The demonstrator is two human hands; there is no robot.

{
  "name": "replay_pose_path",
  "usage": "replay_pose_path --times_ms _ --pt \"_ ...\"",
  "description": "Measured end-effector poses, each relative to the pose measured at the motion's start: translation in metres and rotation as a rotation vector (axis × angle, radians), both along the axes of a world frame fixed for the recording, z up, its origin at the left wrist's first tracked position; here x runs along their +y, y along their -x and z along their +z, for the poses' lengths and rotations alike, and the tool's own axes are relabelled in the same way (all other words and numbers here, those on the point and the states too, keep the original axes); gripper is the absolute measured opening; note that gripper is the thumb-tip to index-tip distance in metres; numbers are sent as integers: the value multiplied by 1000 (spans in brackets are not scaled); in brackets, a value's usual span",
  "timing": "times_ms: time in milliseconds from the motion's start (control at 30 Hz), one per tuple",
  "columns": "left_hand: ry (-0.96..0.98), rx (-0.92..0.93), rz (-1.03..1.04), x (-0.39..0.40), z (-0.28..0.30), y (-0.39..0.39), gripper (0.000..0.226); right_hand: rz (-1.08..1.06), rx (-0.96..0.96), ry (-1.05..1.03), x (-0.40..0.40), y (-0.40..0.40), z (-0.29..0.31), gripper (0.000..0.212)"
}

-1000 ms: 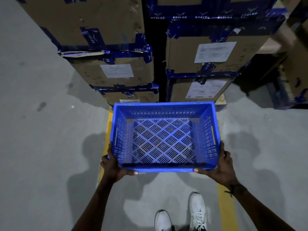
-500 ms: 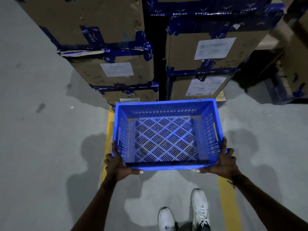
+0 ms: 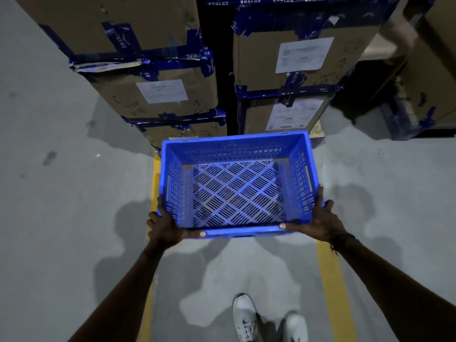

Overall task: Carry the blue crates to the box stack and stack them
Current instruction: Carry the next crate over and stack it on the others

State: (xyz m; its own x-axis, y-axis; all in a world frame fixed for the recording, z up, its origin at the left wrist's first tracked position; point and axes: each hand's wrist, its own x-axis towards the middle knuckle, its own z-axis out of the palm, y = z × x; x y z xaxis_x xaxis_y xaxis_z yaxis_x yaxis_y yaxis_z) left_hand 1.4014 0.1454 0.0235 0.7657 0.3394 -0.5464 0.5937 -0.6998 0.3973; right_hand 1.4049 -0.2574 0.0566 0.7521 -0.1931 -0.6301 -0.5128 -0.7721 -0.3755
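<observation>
An empty blue crate (image 3: 237, 154) with slotted walls and a lattice floor hangs level above the grey floor, straight in front of me. My left hand (image 3: 167, 227) grips its near left corner, thumb along the front rim. My right hand (image 3: 317, 222) grips the near right corner the same way. Right behind the crate rise two stacks of cardboard boxes taped in blue, the left stack (image 3: 162, 95) and the right stack (image 3: 296, 70), with a dark gap between them.
Two yellow floor lines (image 3: 330, 287) run toward the stacks, either side of my white shoes (image 3: 245, 317). More taped boxes (image 3: 429, 77) stand at the far right. Bare concrete floor (image 3: 61, 193) spreads to the left.
The crate and both hands have come closer to the box stacks; the boxes look larger and nearer. My feet have stepped forward. The grip is unchanged.
</observation>
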Motion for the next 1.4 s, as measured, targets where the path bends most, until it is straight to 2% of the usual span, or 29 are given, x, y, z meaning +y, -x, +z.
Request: replay_pose_path --times_ms 300,533,700,900,1167,1400 --pt "27 -29 -22 -2 2 8 185 49 -83 82 0 11 -8 165" --pt "33 -106 -24 3 -6 8 178 -18 -214 4 -1 25 -24 160" --pt "-15 -153 -7 0 -16 17 176 24 -266 19 -10 26 -32 154" --pt "6 -79 -44 2 -8 8 174 16 -300 14 -10 35 -42 152" --pt "-10 -53 -24 -1 -6 11 177 -5 -202 -23 -8 24 -37 160" --pt "45 66 46 -6 8 -6 184 -40 56 -103 -4 2 -16 175"
